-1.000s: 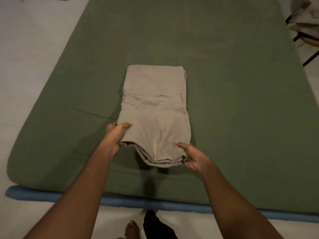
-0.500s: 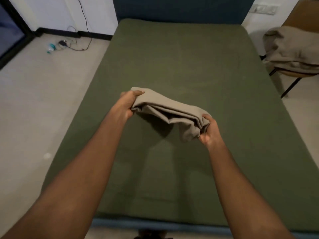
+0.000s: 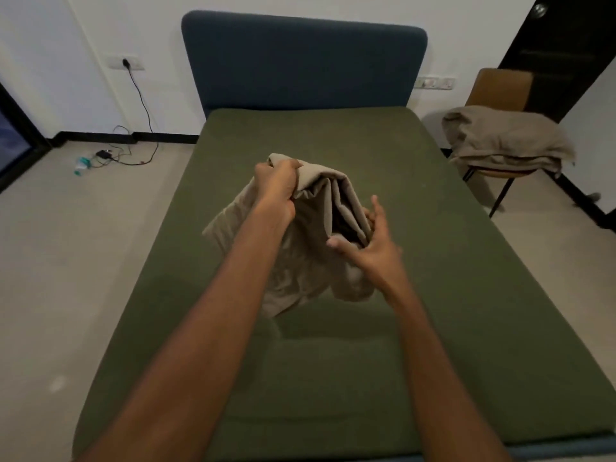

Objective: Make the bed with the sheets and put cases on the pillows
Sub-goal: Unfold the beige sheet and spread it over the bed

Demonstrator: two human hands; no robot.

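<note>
The left hand [image 3: 278, 186] is gripping the top fold of a beige sheet [image 3: 316, 261] in a closed fist, its grip holding the cloth bunched between curled fingers and thumb. The sheet is hanging in the air above the middle of the bed [image 3: 450, 295], midway between the left and right edges, with its stacked folds showing on the right side and a looser part drooping toward the foot edge. The right hand [image 3: 370, 251] is reaching in against those stacked folds with its grip wide, the fingers [image 3: 375, 208] spread and fairly straight and the thumb sticking out to the left; it is touching the layers rather than clamping them. The bed is wearing a dark green cover, and a blue headboard [image 3: 300, 58] is standing at its far edge. Beyond the far right corner a brown chair [image 3: 500, 86] is carrying a heap of beige cloth [image 3: 503, 141]. Off the far left corner a black cable [image 3: 140, 95] is running from a wall socket [image 3: 126, 63] down to the floor [image 3: 83, 261]
</note>
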